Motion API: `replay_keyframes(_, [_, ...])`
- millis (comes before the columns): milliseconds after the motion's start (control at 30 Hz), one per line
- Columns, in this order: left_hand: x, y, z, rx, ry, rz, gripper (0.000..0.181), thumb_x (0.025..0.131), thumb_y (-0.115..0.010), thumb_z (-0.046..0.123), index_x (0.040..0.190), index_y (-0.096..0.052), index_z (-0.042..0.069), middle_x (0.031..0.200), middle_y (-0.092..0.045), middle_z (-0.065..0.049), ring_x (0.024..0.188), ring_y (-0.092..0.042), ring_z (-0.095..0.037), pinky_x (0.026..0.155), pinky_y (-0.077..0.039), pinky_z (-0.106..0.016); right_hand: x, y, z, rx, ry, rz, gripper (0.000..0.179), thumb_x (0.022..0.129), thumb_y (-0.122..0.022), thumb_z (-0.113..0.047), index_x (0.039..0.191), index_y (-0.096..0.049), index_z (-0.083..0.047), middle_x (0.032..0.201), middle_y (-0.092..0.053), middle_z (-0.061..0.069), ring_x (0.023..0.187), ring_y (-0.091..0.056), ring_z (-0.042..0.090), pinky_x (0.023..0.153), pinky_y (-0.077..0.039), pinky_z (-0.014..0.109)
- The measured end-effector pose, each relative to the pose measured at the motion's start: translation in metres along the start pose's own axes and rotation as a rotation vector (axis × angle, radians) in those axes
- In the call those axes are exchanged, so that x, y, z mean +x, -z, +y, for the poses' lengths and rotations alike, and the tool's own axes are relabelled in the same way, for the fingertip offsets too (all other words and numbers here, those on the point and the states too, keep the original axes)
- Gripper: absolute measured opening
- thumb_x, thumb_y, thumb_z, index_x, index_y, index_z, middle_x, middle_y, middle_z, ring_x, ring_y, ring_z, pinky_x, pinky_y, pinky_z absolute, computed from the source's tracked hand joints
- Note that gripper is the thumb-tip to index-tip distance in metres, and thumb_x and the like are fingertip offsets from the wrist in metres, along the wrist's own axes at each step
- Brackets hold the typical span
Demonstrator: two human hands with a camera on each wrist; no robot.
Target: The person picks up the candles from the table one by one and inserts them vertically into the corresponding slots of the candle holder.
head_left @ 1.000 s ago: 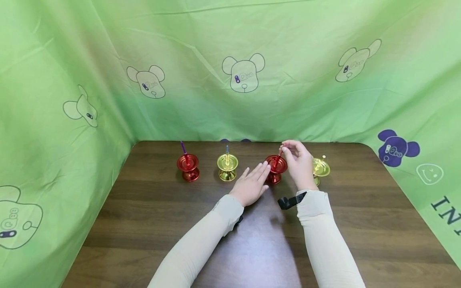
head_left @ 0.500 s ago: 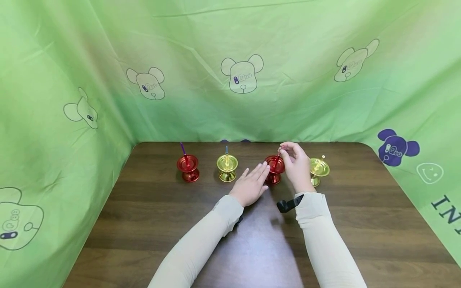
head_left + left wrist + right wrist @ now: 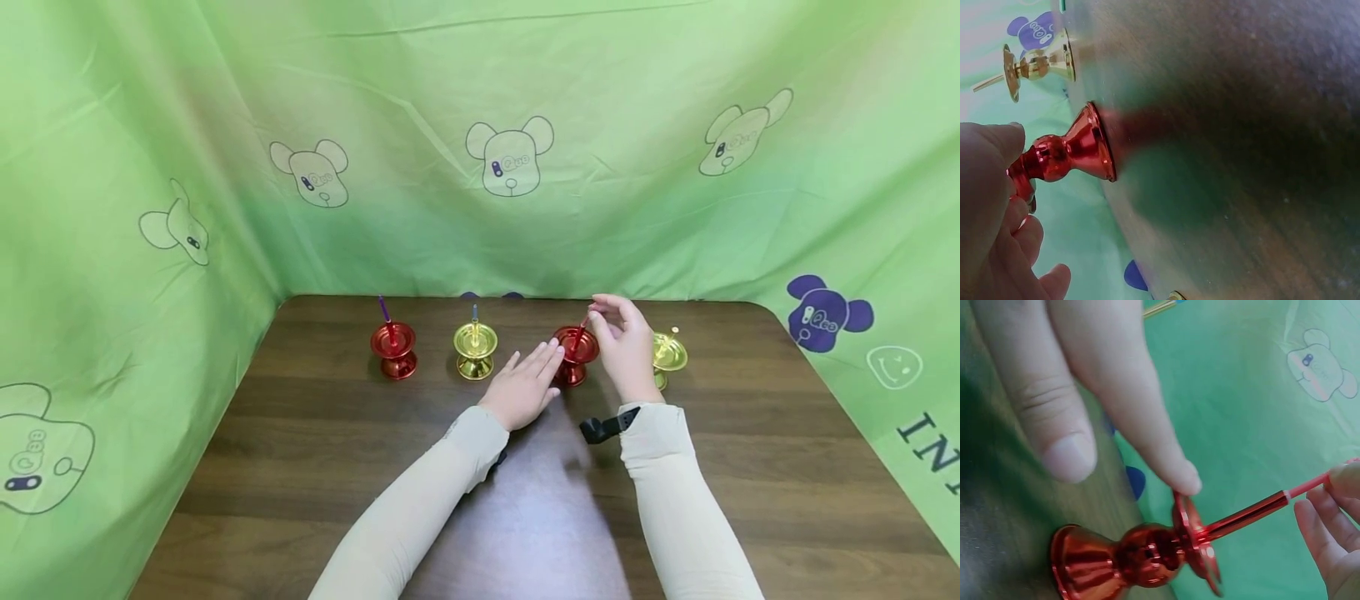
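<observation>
A red metal candle holder (image 3: 572,367) stands on the table in front of both hands. My left hand (image 3: 519,387) lies palm down with extended fingers. Its fingertip touches the rim of the red dish (image 3: 1188,537), while the thumb (image 3: 1069,447) stays apart from the holder. My right hand (image 3: 628,350) pinches a thin pinkish-red candle (image 3: 1307,486) between thumb and fingers. The candle's lower end sits in the mouth of the holder's red tube (image 3: 1247,515). In the left wrist view, my left hand hides much of the dish.
Left of the hands stand a gold holder (image 3: 475,367) with a blue candle (image 3: 475,313) and a red holder (image 3: 397,365) with a purple candle (image 3: 384,308). Another gold holder (image 3: 670,354) with a pale tip is partly behind my right hand. Green cloth (image 3: 420,250) encloses the brown table (image 3: 300,467).
My right hand shifts slightly left, then back right, still pinching the candle, whose upper end leans a little with it. The left hand stays at the rim.
</observation>
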State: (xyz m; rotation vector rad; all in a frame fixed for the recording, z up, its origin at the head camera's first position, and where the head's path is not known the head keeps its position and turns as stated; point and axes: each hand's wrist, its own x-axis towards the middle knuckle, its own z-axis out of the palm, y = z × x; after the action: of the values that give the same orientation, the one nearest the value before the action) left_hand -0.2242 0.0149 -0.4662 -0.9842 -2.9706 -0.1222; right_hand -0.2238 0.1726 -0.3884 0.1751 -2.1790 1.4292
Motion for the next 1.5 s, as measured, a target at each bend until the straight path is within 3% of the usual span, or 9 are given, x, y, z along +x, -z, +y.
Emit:
replay_keyframes(100, [0.001, -0.001, 0.001, -0.003, -0.001, -0.005, 0.065, 0.109, -0.043, 0.041, 0.164, -0.018, 0.017, 0.170, -0.013, 0.002, 0.155, -0.014, -0.012, 0.122, -0.026, -0.044, 0.002, 0.003, 0.000, -0.017, 0.003, 0.029, 0.023, 0.095, -0.062, 0.009, 0.118, -0.063, 0.015, 0.106, -0.068, 0.026, 0.100, -0.068, 0.033, 0.088, -0.052, 0.015])
replay_keyframes(267, [0.001, 0.000, 0.001, -0.007, 0.004, -0.012, 0.065, 0.109, -0.043, 0.040, 0.164, -0.017, 0.017, 0.170, -0.012, 0.002, 0.155, -0.014, -0.012, 0.122, -0.025, -0.044, 0.008, 0.009, 0.019, -0.025, -0.005, 0.066, 0.023, 0.095, -0.065, 0.004, 0.118, -0.066, 0.010, 0.108, -0.068, 0.021, 0.095, -0.063, 0.003, 0.086, -0.050, 0.011])
replay_keyframes(367, [0.001, 0.002, 0.001, -0.004, 0.000, -0.009, 0.065, 0.109, -0.042, 0.041, 0.164, -0.018, 0.016, 0.170, -0.013, 0.002, 0.154, -0.015, -0.013, 0.122, -0.026, -0.044, 0.009, 0.014, 0.030, -0.017, -0.009, 0.073, 0.023, 0.096, -0.066, 0.001, 0.118, -0.068, 0.007, 0.110, -0.068, 0.020, 0.093, -0.058, -0.007, 0.084, -0.049, 0.008])
replay_keyframes(767, [-0.002, 0.006, 0.002, -0.032, -0.008, 0.001, 0.064, 0.109, -0.043, 0.038, 0.163, -0.020, 0.013, 0.170, -0.015, -0.001, 0.155, -0.016, -0.015, 0.121, -0.027, -0.044, -0.011, 0.034, 0.032, -0.045, 0.036, 0.128, 0.018, 0.095, -0.066, 0.000, 0.111, -0.071, 0.006, 0.100, -0.067, 0.013, 0.089, -0.059, -0.003, 0.077, -0.048, 0.006])
replay_keyframes(1033, [-0.003, 0.005, 0.004, -0.038, -0.004, 0.016, 0.064, 0.109, -0.044, 0.036, 0.163, -0.019, 0.012, 0.169, -0.015, -0.001, 0.155, -0.016, -0.014, 0.121, -0.027, -0.044, -0.030, 0.046, 0.041, -0.119, 0.027, 0.152, 0.016, 0.094, -0.061, 0.003, 0.105, -0.072, 0.009, 0.098, -0.068, 0.017, 0.088, -0.059, -0.004, 0.077, -0.047, 0.004])
replay_keyframes(1167, [-0.002, 0.004, 0.004, -0.042, 0.000, 0.013, 0.065, 0.109, -0.044, 0.036, 0.164, -0.019, 0.013, 0.170, -0.014, -0.001, 0.155, -0.014, -0.014, 0.122, -0.026, -0.044, -0.036, 0.053, 0.044, -0.157, -0.013, 0.159, 0.017, 0.095, -0.062, -0.001, 0.105, -0.072, 0.008, 0.098, -0.069, 0.017, 0.087, -0.061, -0.003, 0.077, -0.047, 0.003])
replay_keyframes(1300, [-0.001, 0.003, 0.003, -0.034, 0.004, 0.009, 0.065, 0.109, -0.043, 0.037, 0.164, -0.017, 0.013, 0.170, -0.014, 0.000, 0.155, -0.013, -0.014, 0.122, -0.026, -0.044, -0.040, 0.061, 0.048, -0.219, -0.082, 0.141, 0.017, 0.095, -0.062, -0.003, 0.106, -0.072, 0.007, 0.099, -0.070, 0.019, 0.081, -0.055, -0.016, 0.075, -0.044, 0.001])
replay_keyframes(1500, [-0.002, 0.005, 0.005, -0.023, 0.009, -0.010, 0.065, 0.109, -0.042, 0.039, 0.164, -0.017, 0.014, 0.170, -0.013, 0.000, 0.155, -0.013, -0.014, 0.122, -0.024, -0.043, -0.046, 0.074, 0.052, -0.319, -0.180, 0.065, 0.017, 0.095, -0.065, -0.008, 0.104, -0.073, 0.003, 0.099, -0.073, 0.021, 0.073, -0.049, -0.022, 0.069, -0.041, 0.002])
